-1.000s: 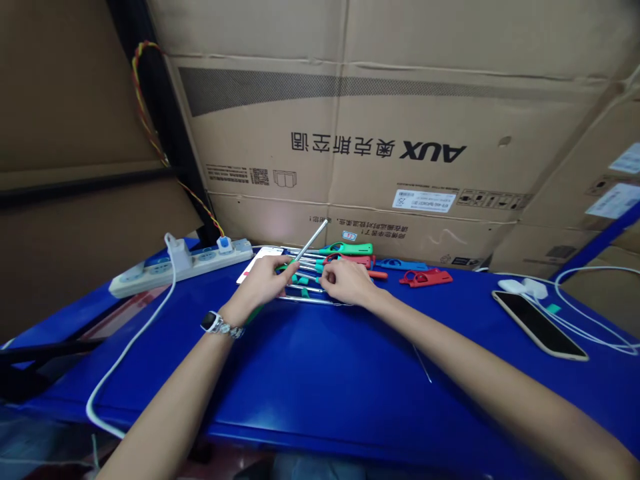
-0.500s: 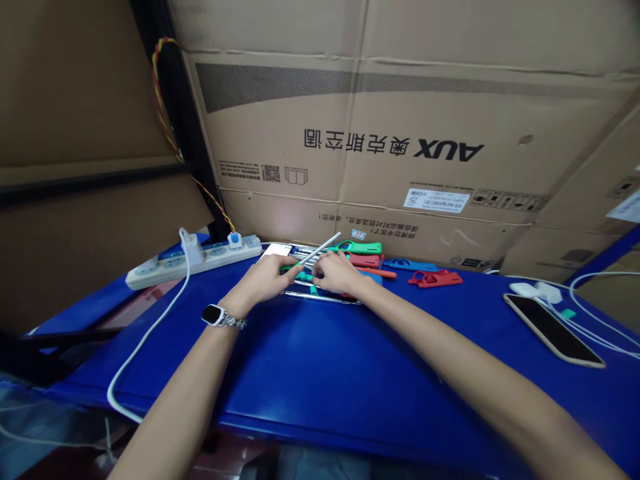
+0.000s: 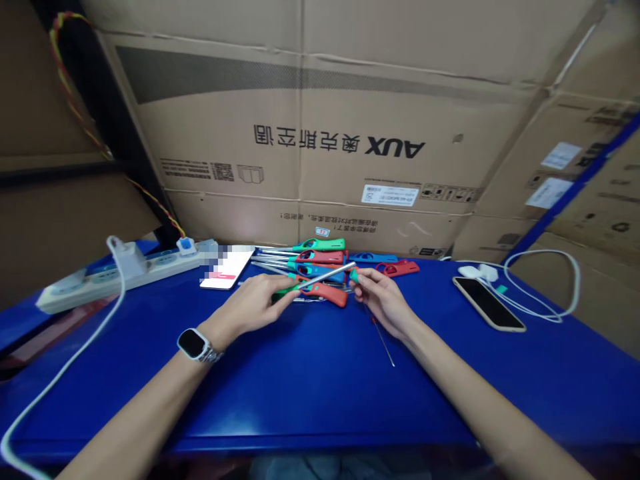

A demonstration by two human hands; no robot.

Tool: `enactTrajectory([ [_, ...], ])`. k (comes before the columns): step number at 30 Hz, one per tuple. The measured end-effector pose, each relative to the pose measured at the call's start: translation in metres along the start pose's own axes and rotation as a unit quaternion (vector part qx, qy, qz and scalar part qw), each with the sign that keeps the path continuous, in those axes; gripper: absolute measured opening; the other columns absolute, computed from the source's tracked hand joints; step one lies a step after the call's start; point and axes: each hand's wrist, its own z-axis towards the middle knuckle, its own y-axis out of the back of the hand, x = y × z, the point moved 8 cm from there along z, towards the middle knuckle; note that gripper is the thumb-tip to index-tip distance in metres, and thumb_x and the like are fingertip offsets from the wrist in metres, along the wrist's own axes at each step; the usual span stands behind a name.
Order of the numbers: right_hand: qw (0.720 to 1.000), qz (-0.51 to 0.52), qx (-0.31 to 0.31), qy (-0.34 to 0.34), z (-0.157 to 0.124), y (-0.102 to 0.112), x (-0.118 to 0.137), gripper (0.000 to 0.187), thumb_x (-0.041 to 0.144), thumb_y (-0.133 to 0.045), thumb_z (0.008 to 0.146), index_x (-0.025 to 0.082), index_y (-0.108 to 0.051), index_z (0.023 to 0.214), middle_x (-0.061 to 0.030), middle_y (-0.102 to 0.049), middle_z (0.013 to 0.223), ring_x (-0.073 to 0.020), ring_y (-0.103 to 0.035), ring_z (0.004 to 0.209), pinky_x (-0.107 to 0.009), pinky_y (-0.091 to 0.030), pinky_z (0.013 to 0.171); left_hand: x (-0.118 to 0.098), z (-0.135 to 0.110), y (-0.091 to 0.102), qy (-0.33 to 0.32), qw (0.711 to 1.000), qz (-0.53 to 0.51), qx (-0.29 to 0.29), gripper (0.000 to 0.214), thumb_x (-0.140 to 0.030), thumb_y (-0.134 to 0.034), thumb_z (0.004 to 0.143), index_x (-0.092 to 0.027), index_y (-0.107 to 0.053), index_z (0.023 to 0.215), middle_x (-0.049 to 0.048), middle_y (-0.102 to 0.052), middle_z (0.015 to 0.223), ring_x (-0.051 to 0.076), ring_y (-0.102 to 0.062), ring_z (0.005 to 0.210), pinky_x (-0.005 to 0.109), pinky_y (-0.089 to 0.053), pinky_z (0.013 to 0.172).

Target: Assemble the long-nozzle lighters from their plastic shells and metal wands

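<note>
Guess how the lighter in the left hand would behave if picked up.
The lighter would probably feel stiff, since its metal tube runs straight out past the left hand. The tube's shine suggests it might be slippery. It may be light, being slim, though the hand hides much of it.

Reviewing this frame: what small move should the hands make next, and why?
Likely, the right hand should line its small green piece up with the end of the silver tube: the left hand holds the tube angled toward it, and the piece is pinched close beside that end. Whether they touch is unclear.
</note>
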Motion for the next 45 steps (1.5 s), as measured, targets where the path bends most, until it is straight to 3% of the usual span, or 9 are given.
enactTrajectory([
  [3, 0.999, 0.017, -0.023, 0.02, -0.001, 0.007, 0.005, 0.036, 0.045, -0.08, 0.068, 0.019, -0.069, 0.09, -0.0003, -0.065, 0.076, -0.0106, -0.053, 0.063, -0.024, -0.04, 0.058, 0.0, 0.001, -0.008, -0.007, 0.999, 0.03, 0.027, 0.036, -0.037, -0.041, 0.1, -0.018, -0.069, 0.109, 0.0079, -0.075, 0.096, 0.023, -0.069, 0.085, 0.03, -0.047, 0.074],
  [7, 0.991, -0.107, -0.015, 0.082, 0.001, 0.005, 0.013, 0.036, 0.048, -0.075, 0.072, 0.019, -0.071, 0.093, 0.0008, -0.062, 0.069, -0.0128, -0.054, 0.063, -0.026, -0.042, 0.061, 0.001, 0.0, -0.014, -0.006, 0.998, 0.04, 0.05, 0.035, -0.037, -0.041, 0.1, -0.02, -0.068, 0.114, 0.0078, -0.075, 0.101, 0.023, -0.069, 0.089, 0.03, -0.048, 0.077],
  [11, 0.976, -0.175, 0.009, 0.131, -0.002, 0.002, 0.018, 0.032, 0.047, -0.072, 0.076, 0.019, -0.071, 0.093, -0.0036, -0.07, 0.089, -0.0163, -0.061, 0.078, -0.029, -0.048, 0.072, -0.004, 0.0, -0.013, -0.015, 0.997, 0.047, 0.053, 0.036, -0.038, -0.04, 0.1, -0.022, -0.068, 0.117, 0.0072, -0.074, 0.106, 0.023, -0.069, 0.09, 0.03, -0.049, 0.076],
  [18, 0.962, -0.237, 0.107, 0.086, -0.006, -0.022, 0.002, 0.031, 0.043, -0.073, 0.078, 0.017, -0.073, 0.093, -0.003, -0.07, 0.081, -0.0153, -0.061, 0.072, -0.029, -0.047, 0.07, -0.022, 0.002, -0.02, -0.053, 0.991, 0.095, 0.074, 0.035, -0.035, -0.038, 0.101, -0.019, -0.068, 0.103, 0.0076, -0.073, 0.092, 0.022, -0.068, 0.08, 0.029, -0.046, 0.069],
  [22, 0.955, -0.27, 0.082, 0.094, -0.007, -0.024, 0.007, 0.033, 0.042, -0.076, 0.074, 0.017, -0.071, 0.096, -0.0019, -0.07, 0.079, -0.0162, -0.062, 0.072, -0.028, -0.047, 0.069, -0.022, 0.002, -0.022, -0.024, 0.993, 0.094, 0.073, 0.031, -0.035, -0.039, 0.1, -0.02, -0.065, 0.108, 0.0068, -0.073, 0.092, 0.024, -0.069, 0.081, 0.029, -0.044, 0.067],
  [25, 0.912, -0.382, 0.095, 0.113, -0.01, -0.025, 0.017, 0.021, 0.038, -0.075, 0.077, 0.019, -0.074, 0.086, -0.0028, -0.072, 0.081, -0.0175, -0.063, 0.076, -0.029, -0.046, 0.072, -0.013, 0.001, -0.022, 0.033, 0.992, 0.1, 0.073, 0.043, -0.04, -0.049, 0.095, -0.02, -0.05, 0.133, 0.0049, -0.071, 0.083, 0.025, -0.068, 0.074, 0.029, -0.042, 0.062],
  [30, 0.737, -0.627, 0.154, 0.2, -0.02, -0.054, 0.037, 0.011, 0.035, -0.074, 0.083, 0.024, -0.076, 0.085, -0.0044, -0.072, 0.087, -0.0223, -0.061, 0.093, -0.039, -0.037, 0.087, -0.013, 0.0, -0.028, 0.044, 0.988, 0.113, 0.092, 0.062, -0.035, -0.055, 0.092, -0.019, -0.031, 0.147, 0.0039, -0.07, 0.082, 0.025, -0.068, 0.074, 0.028, -0.044, 0.062],
  [34, 0.664, -0.673, 0.237, 0.225, -0.024, -0.091, 0.032, 0.015, 0.032, -0.066, 0.091, 0.02, -0.074, 0.086, -0.0052, -0.072, 0.083, -0.0224, -0.06, 0.093, -0.039, -0.034, 0.088, -0.018, 0.002, -0.031, 0.041, 0.985, 0.133, 0.101, 0.062, -0.031, -0.053, 0.093, -0.02, -0.028, 0.148, 0.0068, -0.072, 0.091, 0.027, -0.071, 0.081, 0.029, -0.047, 0.065],
  [45, 0.639, -0.652, 0.259, 0.315, -0.031, -0.106, 0.021, 0.02, 0.025, -0.055, 0.095, 0.016, -0.069, 0.084, -0.0098, -0.07, 0.09, -0.0235, -0.058, 0.092, -0.04, -0.043, 0.086, -0.023, 0.001, -0.03, 0.054, 0.978, 0.167, 0.117, 0.063, -0.028, -0.053, 0.094, -0.019, -0.024, 0.15, 0.0098, -0.073, 0.092, 0.03, -0.072, 0.083, 0.032, -0.05, 0.069],
])
